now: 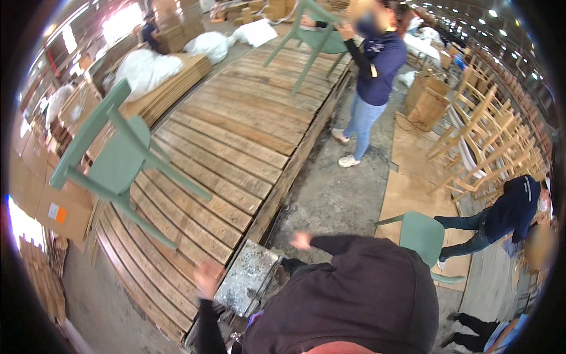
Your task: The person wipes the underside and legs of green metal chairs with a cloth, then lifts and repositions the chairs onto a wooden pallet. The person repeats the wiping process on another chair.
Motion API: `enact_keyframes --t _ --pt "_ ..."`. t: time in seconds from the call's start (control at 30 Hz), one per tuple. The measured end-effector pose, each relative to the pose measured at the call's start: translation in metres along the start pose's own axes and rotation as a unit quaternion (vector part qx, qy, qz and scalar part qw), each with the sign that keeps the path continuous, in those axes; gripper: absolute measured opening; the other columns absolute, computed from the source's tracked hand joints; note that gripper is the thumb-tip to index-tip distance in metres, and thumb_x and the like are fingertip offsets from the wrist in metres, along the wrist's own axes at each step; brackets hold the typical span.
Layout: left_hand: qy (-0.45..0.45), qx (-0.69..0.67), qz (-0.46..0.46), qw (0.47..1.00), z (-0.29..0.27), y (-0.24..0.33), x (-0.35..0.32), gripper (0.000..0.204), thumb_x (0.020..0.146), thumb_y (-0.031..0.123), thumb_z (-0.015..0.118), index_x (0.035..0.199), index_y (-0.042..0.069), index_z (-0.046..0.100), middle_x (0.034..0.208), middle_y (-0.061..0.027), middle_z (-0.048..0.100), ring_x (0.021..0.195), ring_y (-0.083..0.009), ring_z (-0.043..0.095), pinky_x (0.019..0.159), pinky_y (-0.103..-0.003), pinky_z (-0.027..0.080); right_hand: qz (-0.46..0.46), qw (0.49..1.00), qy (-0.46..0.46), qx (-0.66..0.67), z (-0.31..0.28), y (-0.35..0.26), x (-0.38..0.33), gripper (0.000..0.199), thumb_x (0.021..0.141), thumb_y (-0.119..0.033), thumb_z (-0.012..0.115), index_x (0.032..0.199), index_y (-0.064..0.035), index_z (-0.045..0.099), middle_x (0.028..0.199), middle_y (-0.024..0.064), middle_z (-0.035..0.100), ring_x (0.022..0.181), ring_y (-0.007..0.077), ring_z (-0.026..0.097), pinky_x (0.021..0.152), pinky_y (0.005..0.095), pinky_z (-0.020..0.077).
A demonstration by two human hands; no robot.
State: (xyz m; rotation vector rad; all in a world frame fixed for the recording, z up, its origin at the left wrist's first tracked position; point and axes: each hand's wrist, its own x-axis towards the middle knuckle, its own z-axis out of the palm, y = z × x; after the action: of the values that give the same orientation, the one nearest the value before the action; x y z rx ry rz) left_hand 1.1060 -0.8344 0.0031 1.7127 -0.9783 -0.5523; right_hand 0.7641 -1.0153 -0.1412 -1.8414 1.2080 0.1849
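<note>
Green chairs (121,158): three. Two hands (209,278) (301,240) near one wooden platform (227,144).

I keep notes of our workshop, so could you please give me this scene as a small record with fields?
Left hand: blurred, appears empty, near metal box
Right hand: appears empty, right of metal box
Platform: wooden slats, green chair standing on it
Co-worker: hands on second green chair
Right side: third green chair, many wooden chairs

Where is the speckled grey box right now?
In the head view, the speckled grey box is below and left of centre, beside the slatted wooden platform and between the left hand and the right hand.
</note>
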Motion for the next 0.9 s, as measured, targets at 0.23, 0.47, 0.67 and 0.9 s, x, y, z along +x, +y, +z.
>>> enact_keyframes --t 0.23,0.47,0.67,0.9 --pt "-0.200 0.102 -0.366 0.903 0.082 -0.012 -0.151 0.016 0.098 0.022 0.061 0.096 0.007 0.065 0.095 -0.0127 0.071 0.084 -0.0250 0.069 0.077 -0.037 0.055 0.261 0.956 -0.133 0.004 0.043 0.167 -0.185 0.058 0.097 -0.045 0.065 0.139 -0.0084 0.052 0.129 0.0109 0.063 0.107 0.0238 0.062 0.091 0.0404 0.0507" --pt "-0.105 0.049 -0.452 0.885 0.106 0.023 -0.120 0.024 0.093 0.025 0.065 0.080 0.006 0.063 0.085 -0.0139 0.069 0.077 -0.0235 0.067 0.070 -0.035 0.055 0.184 0.970 -0.115 0.105 0.001 0.200 -0.152 0.050 0.098 -0.049 0.061 0.127 -0.0082 0.062 0.115 0.0093 0.070 0.091 0.0219 0.068 0.077 0.0396 0.0547" --pt "0.019 0.286 -0.277 0.917 0.208 0.061 -0.069 0.044 0.085 0.041 0.070 0.081 -0.003 0.074 0.081 -0.0227 0.073 0.085 -0.0375 0.073 0.081 -0.046 0.058 0.154 0.963 -0.061 0.211 -0.113 0.232 -0.073 0.050 0.099 -0.052 0.057 0.117 -0.0079 0.071 0.102 0.0080 0.077 0.076 0.0202 0.072 0.064 0.0388 0.0581" --pt "-0.280 0.088 -0.226 0.929 0.324 0.091 -0.129 0.052 0.089 0.049 0.066 0.112 0.002 0.073 0.100 -0.0159 0.076 0.090 -0.0309 0.071 0.088 -0.042 0.054 0.156 0.972 0.034 -0.175 -0.199 0.236 -0.031 0.034 0.089 -0.023 0.057 0.105 -0.0003 0.077 0.109 0.0274 0.073 0.105 0.0427 0.072 0.087 0.0540 0.0549"
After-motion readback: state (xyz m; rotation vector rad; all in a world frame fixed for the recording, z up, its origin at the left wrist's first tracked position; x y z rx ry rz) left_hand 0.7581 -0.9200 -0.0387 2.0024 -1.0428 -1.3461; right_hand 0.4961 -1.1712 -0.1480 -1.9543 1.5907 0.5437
